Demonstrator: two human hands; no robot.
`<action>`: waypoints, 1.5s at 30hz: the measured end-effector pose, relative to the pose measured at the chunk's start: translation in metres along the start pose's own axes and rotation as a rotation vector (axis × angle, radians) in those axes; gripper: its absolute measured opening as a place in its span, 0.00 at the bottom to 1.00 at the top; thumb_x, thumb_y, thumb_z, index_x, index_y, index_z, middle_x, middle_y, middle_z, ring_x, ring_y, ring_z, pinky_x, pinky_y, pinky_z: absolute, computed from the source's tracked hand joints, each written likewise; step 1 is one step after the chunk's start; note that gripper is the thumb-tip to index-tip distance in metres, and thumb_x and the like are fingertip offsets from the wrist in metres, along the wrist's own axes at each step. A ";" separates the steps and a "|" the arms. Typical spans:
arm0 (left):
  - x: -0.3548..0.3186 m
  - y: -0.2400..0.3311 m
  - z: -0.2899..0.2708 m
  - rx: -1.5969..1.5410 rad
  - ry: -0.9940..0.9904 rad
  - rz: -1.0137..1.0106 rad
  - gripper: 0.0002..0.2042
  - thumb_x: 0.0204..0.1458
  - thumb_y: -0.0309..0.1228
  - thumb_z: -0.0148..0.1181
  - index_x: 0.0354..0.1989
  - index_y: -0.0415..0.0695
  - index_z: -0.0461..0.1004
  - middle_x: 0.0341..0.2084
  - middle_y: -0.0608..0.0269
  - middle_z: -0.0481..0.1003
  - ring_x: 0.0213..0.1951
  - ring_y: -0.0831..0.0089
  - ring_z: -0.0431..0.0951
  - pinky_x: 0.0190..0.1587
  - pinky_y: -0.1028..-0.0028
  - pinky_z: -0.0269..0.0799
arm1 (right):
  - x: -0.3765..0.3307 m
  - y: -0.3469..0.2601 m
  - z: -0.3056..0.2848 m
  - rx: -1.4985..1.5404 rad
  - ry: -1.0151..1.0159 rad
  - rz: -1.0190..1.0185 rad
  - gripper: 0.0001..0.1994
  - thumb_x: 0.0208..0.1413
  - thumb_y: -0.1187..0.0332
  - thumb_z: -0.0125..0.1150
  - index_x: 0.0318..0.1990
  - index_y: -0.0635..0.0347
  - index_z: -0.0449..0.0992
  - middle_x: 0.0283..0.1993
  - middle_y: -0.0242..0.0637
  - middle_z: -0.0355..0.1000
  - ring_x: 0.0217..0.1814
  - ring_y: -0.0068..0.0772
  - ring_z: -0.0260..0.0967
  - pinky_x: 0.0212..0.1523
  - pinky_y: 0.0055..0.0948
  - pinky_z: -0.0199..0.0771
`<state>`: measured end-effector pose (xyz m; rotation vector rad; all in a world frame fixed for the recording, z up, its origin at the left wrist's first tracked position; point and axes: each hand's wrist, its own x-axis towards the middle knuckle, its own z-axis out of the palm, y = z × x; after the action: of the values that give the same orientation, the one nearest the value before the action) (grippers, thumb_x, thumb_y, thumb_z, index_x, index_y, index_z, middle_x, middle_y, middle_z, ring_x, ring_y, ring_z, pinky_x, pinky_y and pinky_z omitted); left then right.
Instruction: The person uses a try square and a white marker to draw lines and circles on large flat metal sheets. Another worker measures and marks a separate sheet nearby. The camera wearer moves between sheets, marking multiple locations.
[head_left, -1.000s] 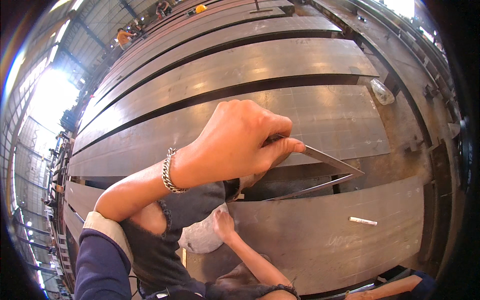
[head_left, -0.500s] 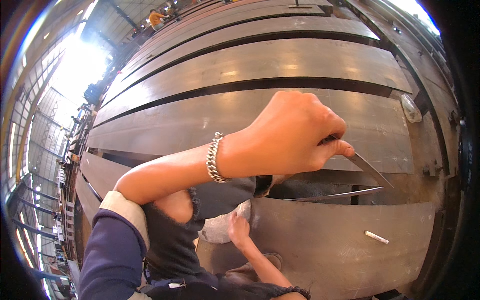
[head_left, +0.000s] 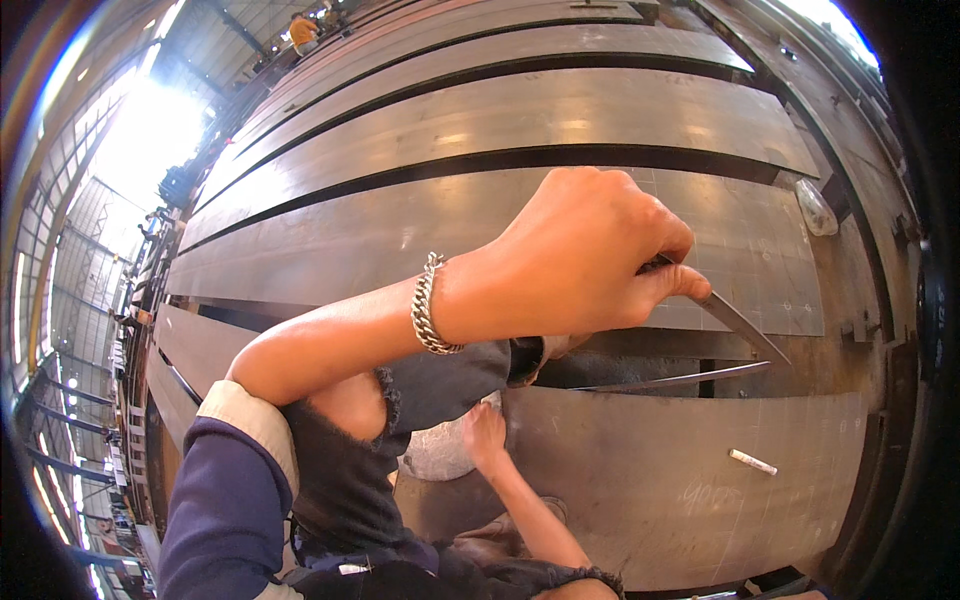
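My left hand [head_left: 590, 250], a chain bracelet on its wrist, stretches out over the steel plates. Its fingers and thumb pinch a thin, narrow metal piece [head_left: 740, 325]. That piece slants down to a point, where a second thin metal edge [head_left: 670, 381] meets it and runs back left under my hand. Whether the two are joined, I cannot tell. Lower down, my right hand [head_left: 485, 432] is closed beside a grey, rounded object [head_left: 440, 450]; what its fingers hold, if anything, is hidden. A short white marking stick [head_left: 753, 461] lies on the nearest steel plate [head_left: 640, 480].
Long steel plates [head_left: 500, 215] lie side by side with dark gaps between them. A clear plastic bag [head_left: 816, 207] rests at their right ends. Metal rails [head_left: 800, 110] run along the right. A person in orange [head_left: 302, 32] is far off at the top left.
The view has shifted slightly, so the plates sit a little higher. My left hand keeps its pinch on the metal piece. My right hand has moved slightly up and right.
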<state>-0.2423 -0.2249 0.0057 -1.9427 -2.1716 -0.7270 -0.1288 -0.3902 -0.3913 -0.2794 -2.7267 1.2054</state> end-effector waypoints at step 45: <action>0.007 0.009 -0.006 0.000 -0.032 -0.050 0.18 0.50 0.44 0.66 0.18 0.42 0.74 0.10 0.56 0.66 0.15 0.55 0.67 0.20 0.64 0.61 | 0.014 0.017 0.012 0.126 -0.058 0.069 0.14 0.50 0.72 0.55 0.45 0.68 0.74 0.40 0.56 0.75 0.42 0.60 0.74 0.44 0.53 0.74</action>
<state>-0.2364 -0.2212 0.0159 -1.9196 -2.2458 -0.7082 -0.1426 -0.3845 -0.4110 -0.3304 -2.6951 1.4175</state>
